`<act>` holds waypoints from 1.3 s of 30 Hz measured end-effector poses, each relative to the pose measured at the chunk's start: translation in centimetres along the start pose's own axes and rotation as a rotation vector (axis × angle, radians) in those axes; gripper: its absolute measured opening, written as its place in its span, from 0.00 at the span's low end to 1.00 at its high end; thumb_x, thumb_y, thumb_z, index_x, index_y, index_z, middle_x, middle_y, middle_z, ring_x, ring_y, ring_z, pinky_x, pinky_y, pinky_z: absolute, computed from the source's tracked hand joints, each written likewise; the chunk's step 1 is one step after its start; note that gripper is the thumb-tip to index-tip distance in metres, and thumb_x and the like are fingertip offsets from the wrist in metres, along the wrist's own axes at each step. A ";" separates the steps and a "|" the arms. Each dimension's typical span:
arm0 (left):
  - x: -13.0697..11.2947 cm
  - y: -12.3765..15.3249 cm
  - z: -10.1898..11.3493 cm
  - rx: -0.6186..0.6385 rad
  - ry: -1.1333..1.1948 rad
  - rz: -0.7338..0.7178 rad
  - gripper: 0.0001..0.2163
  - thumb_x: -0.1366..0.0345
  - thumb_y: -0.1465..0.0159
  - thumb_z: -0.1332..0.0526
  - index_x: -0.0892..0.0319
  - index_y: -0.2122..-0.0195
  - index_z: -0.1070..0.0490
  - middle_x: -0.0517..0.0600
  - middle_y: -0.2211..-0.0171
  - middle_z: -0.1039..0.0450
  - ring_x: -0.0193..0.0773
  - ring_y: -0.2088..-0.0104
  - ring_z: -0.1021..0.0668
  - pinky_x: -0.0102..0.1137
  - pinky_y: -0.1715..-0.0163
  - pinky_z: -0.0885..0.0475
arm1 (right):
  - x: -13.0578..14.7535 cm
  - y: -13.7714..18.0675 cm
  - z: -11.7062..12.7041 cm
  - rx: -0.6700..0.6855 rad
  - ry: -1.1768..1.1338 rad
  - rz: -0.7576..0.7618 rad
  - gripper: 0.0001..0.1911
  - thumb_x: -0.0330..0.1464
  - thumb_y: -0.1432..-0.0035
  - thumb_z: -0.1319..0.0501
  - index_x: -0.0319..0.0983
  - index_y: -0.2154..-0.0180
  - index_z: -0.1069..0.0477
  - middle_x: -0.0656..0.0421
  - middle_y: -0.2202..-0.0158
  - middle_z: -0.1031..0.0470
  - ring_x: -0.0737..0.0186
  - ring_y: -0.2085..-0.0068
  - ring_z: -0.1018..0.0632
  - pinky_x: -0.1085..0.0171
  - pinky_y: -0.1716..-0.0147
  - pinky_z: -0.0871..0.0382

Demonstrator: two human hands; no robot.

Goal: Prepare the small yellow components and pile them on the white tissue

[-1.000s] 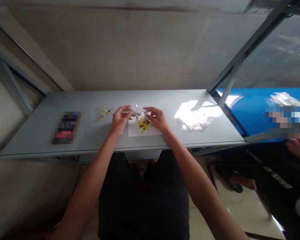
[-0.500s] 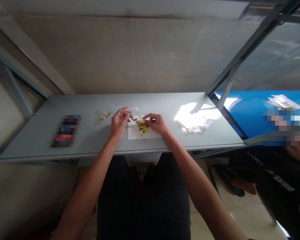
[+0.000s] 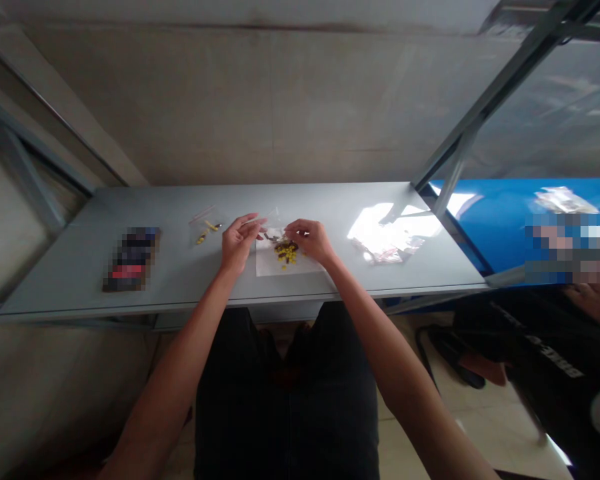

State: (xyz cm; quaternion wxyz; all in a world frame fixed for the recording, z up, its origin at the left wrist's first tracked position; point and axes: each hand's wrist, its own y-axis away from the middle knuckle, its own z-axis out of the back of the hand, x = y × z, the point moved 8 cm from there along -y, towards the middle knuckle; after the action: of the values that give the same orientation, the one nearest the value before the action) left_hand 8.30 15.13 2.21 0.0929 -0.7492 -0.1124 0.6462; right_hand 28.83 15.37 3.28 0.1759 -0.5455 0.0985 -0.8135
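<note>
Basically, the background is filled by a plain wall (image 3: 205,100). In front of it, a long grey surface (image 3: 180,270) is set within a metal frame (image 3: 490,110). To the right, past a frame leg, a blue surface (image 3: 505,203) is seen, with shiny packets (image 3: 565,200) left on it. Below that, dark clothing (image 3: 520,340) with white lettering is worn by another person. Dark trousers (image 3: 287,413) are seen under the near edge of the grey surface, between the forearms.

On the left end, a dark block (image 3: 133,260) is placed, blurred out, so not identifiable. On the right, flat plastic bags (image 3: 387,252) are lit by a bright sun patch. In the middle, white paper (image 3: 267,268) is laid flat, partly covered.

The left hand (image 3: 237,243) is held half-curled, fingertips just beside a clear bag (image 3: 276,217); whether the bag is gripped cannot be told. The right hand (image 3: 314,241) is bent over the paper, fingertips drawn together at the pile; whether a piece is pinched cannot be told. Left of the left hand, a small bag (image 3: 205,228) is laid, with yellow pieces inside. Small yellow and dark pieces (image 3: 286,253) are heaped on the paper between both hands.
</note>
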 end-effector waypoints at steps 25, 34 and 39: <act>1.2 0.2 0.4 -0.002 -0.179 0.000 0.16 0.50 0.41 0.27 0.57 0.62 0.18 0.52 0.64 0.18 0.37 0.65 0.19 0.29 0.66 0.26 | -0.2 0.0 -0.5 0.025 -0.210 -0.082 0.13 0.42 0.44 0.33 0.37 0.66 0.21 0.52 0.64 0.16 0.56 0.62 0.17 0.60 0.60 0.25; 0.4 0.4 0.5 -0.051 -0.166 -0.035 0.19 0.46 0.35 0.34 0.58 0.64 0.20 0.54 0.65 0.19 0.38 0.65 0.19 0.30 0.66 0.26 | -0.6 0.0 0.0 -0.035 -0.289 -0.121 0.16 0.44 0.47 0.30 0.37 0.66 0.22 0.53 0.63 0.16 0.57 0.60 0.17 0.60 0.59 0.24; 0.7 0.2 1.4 -0.130 -0.274 -0.049 0.17 0.48 0.33 0.37 0.58 0.65 0.21 0.53 0.66 0.19 0.39 0.65 0.19 0.31 0.64 0.25 | -1.8 -0.1 0.4 -0.088 -0.415 -0.170 0.22 0.49 0.50 0.27 0.39 0.65 0.25 0.52 0.61 0.16 0.55 0.57 0.16 0.59 0.59 0.24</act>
State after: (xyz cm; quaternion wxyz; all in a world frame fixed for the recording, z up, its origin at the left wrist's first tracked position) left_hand 7.06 15.09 1.27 0.0436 -0.6553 -0.1841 0.7313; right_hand 29.84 16.16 1.95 0.0993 -0.7145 0.0494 -0.6907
